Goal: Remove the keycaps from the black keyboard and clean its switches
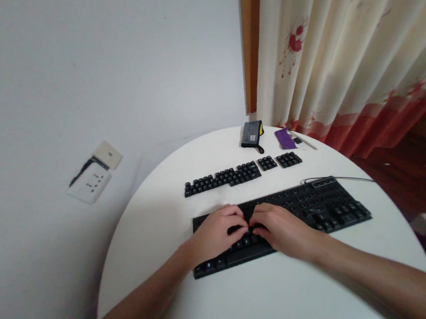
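A black keyboard [241, 252] lies at a slant on the white round table [288, 293]. Some of its keys are in place along the front and right, while bare key positions show in the upper rows. My left hand [217, 232] rests over its left half, thumb and fingers pinched together. Just to the right, my right hand [281, 226] is curled, its fingertips almost meeting those of the left. Both hands close in on a small black keycap [248, 231], mostly hidden by the fingers. Behind the keyboard, loose black keycaps [222, 179] stand grouped in rows.
A dark wallet [250, 134] and a purple cloth [285, 139] lie at the back, beside a thin light stick [304, 140]. The keyboard's cable [352, 180] runs off the right edge. A wall with a socket [89, 182] borders the left; a curtain [323, 51] hangs behind.
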A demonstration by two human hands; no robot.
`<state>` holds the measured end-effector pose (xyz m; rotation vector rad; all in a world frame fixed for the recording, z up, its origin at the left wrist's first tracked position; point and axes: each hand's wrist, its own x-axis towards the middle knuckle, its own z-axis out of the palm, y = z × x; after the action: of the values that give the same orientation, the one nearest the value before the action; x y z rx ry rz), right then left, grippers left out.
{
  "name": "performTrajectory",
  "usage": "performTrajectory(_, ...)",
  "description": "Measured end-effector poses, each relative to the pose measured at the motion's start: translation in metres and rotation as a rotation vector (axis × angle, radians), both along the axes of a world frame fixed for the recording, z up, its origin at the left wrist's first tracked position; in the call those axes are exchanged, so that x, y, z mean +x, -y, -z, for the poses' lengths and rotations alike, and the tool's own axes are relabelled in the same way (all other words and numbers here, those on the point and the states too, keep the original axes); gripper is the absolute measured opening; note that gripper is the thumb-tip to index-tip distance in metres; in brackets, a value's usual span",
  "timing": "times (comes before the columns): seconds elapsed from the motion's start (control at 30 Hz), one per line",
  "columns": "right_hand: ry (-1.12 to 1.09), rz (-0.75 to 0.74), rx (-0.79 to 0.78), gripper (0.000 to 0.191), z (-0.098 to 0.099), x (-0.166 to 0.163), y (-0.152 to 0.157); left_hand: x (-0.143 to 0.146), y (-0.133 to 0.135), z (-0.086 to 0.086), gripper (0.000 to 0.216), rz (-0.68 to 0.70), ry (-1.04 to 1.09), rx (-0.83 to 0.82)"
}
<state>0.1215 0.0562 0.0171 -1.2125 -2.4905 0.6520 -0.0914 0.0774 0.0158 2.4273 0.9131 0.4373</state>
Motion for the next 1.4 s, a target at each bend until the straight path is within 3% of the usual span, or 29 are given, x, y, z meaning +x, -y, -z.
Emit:
performTrajectory(0.17, 0.018, -0.002, 0.053, 0.009, 0.001, -0.001, 0.003, -0.001, 0.000, 0.001, 0.012, -0.002, -0.006, 0.025)
performTrajectory(0.7, -0.073, 0.060, -0.021, 0.008, 0.005, 0.002, -0.003, 0.001, 0.001, 0.000, 0.017, 0.014, -0.001, 0.048)
performTrajectory(0.9, 0.174, -0.071, 0.147, 0.013, -0.011, 0.003, 0.008, 0.000, 0.000, 0.001, 0.015, 0.020, -0.025, 0.055)
performTrajectory(1.07, 0.332, -0.075, 0.228, 0.024, -0.020, 0.002, 0.022, 0.001, 0.000, 0.003, 0.017, 0.019, -0.004, 0.081)
performTrajectory(1.23, 0.255, -0.088, 0.166, 0.020, -0.019, 0.006, 0.015, 0.002, 0.001, 0.002, 0.018, 0.017, -0.019, 0.089)
performTrajectory(1.4, 0.135, 0.002, 0.137, 0.026, -0.016, 0.007, 0.002, 0.001, 0.003, 0.001, 0.016, 0.008, -0.035, 0.096)
